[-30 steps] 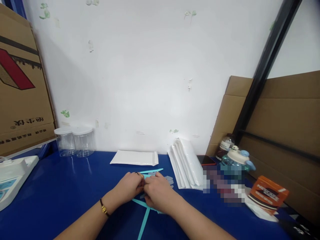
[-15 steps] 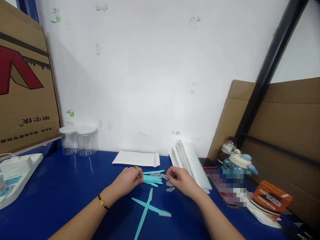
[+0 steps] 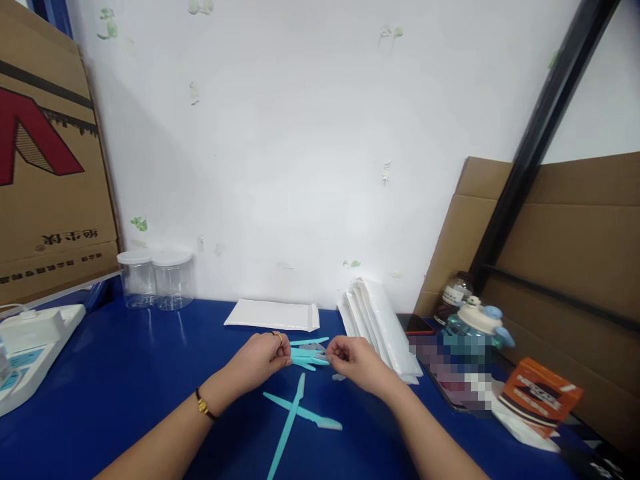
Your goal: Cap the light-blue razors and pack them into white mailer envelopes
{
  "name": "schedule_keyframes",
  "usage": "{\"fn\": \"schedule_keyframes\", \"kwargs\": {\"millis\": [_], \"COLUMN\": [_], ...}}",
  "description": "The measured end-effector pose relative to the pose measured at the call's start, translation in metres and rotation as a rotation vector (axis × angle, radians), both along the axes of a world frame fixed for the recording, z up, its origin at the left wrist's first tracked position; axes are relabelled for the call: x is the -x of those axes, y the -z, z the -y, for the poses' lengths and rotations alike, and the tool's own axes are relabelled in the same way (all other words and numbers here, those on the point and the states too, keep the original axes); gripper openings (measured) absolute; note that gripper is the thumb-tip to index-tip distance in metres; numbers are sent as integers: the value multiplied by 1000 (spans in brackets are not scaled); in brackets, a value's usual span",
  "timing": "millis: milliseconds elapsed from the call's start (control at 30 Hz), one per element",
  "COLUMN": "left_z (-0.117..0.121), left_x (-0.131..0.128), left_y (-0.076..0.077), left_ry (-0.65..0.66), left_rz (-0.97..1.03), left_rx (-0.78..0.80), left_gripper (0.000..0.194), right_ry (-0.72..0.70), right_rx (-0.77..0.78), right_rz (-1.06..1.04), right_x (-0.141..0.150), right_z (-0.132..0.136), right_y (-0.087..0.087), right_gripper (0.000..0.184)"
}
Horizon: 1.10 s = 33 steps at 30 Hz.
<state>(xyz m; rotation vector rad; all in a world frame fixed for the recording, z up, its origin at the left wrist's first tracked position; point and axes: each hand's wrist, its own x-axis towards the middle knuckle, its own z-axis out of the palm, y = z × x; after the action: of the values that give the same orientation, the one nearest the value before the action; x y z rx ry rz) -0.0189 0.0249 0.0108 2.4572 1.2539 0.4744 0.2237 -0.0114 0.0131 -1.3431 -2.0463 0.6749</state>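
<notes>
My left hand (image 3: 261,360) pinches a turquoise eyebrow razor (image 3: 307,361) by its handle end, the blade end pointing right. At that end my right hand (image 3: 354,360) is closed on a small clear blade cover (image 3: 323,357), partly hidden by the fingers. Whether the cover sits on the blade I cannot tell. Behind and beneath lie several more turquoise razors, one of them a razor (image 3: 310,342) at the back. Closer to me, one razor (image 3: 285,437) lies crossed over another razor (image 3: 311,416). A loose clear cover (image 3: 339,377) rests under my right hand.
On the blue table (image 3: 150,373) a white padded envelope (image 3: 273,315) lies by the wall, with a stack of white envelopes (image 3: 383,327) right of it. Clear jars (image 3: 173,283) and a power strip (image 3: 45,360) are left; an orange box (image 3: 540,397) and a bottle (image 3: 473,327) are right.
My right hand has moved slightly left, closing the gap to the razor's blade end. My left hand has shifted a little right, still holding the razor.
</notes>
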Motion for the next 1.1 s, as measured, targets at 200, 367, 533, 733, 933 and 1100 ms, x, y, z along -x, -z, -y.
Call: {"fn": "schedule_keyframes", "kwargs": {"millis": [200, 367, 533, 733, 933, 1100], "left_z": [2, -3, -3, -2, -5, -1], "left_x": [1, 5, 4, 3, 4, 0], "left_y": [-2, 0, -1, -1, 2, 2], "left_ry": [12, -30, -14, -12, -22, -8], "left_rz": [8, 18, 23, 47, 105, 144], "left_rx": [-6, -6, 1, 36, 79, 145], "left_gripper": [16, 16, 16, 16, 17, 19], "right_ry": [57, 32, 14, 18, 18, -41], "right_rx": [-7, 10, 36, 53, 56, 149], "right_rz": [-4, -6, -26, -69, -112, -228], "right_x": [-8, -13, -9, -8, -10, -3], "right_z": [0, -1, 0, 0, -1, -1], "right_y": [-5, -5, -3, -4, -2, 1], "right_gripper": [10, 9, 9, 9, 11, 15]}}
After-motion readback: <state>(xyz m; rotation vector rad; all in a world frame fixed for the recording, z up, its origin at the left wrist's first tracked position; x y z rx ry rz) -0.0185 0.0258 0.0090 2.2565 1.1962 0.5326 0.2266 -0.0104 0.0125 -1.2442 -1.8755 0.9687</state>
